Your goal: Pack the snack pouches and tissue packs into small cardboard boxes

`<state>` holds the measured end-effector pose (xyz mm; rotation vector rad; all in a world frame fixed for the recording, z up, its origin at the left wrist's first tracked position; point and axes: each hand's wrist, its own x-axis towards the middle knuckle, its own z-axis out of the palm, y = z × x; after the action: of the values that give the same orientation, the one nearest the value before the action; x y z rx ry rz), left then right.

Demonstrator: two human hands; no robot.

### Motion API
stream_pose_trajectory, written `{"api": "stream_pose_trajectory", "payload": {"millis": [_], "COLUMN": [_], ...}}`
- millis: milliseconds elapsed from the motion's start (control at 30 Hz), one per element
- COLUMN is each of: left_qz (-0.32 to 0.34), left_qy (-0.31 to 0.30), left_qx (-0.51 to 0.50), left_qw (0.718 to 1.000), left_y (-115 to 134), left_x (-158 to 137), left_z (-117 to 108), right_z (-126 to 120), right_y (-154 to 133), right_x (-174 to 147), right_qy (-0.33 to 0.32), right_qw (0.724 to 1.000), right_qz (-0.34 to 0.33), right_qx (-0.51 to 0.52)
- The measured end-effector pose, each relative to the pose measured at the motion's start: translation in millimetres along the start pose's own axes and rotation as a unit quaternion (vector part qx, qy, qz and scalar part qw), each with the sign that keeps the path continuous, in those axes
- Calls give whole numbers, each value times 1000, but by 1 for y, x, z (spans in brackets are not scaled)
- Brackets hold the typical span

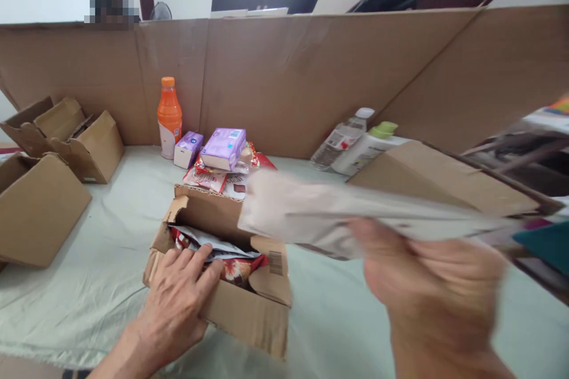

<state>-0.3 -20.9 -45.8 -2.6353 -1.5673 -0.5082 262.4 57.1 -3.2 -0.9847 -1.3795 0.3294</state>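
A cloth-covered bench carries an open cardboard box. The long pale packet — slightly blurred — is held up, its left end near the box's far right corner, gripped in the right hand. The left hand reaches over the near wall to the red packet inside — whether it grips, I cannot tell.
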Motion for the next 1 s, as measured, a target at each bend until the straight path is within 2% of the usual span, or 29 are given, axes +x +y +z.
{"api": "stream_pose_trajectory", "payload": {"millis": [67,133,233,333,500,633,833,1000], "left_qz": [-3,-4,-6,-7,1,0,4,9], "left_qy": [-8,-15,-10,-4,-12,-14,-5,-17], "left_qx": [-2,-7,-12,-6,-6,-2,-3,4], "left_qw": [1000,1000,1000,1000,1000,1000,1000,1000], "left_y": [0,0,0,0,0,1,0,-1], "left_x": [1,2,3,3,2,2,2,4], "left_z": [0,0,-2,-2,0,-1,0,-2], "right_z": [11,25,45,60,70,69,61,56], "right_y": [4,1,-7,-11,-6,-2,3,1], "right_x": [3,7,11,13,14,14,12,12], "right_qy": [-110,-194,-243,-259,-258,-252,-227,-254], "right_qw": [990,968,946,934,933,927,937,932], "right_qz": [-89,-149,-203,-232,-236,-250,-239,-243], "right_qx": [-27,-47,-72,-77,-88,-120,-116,-88]}}
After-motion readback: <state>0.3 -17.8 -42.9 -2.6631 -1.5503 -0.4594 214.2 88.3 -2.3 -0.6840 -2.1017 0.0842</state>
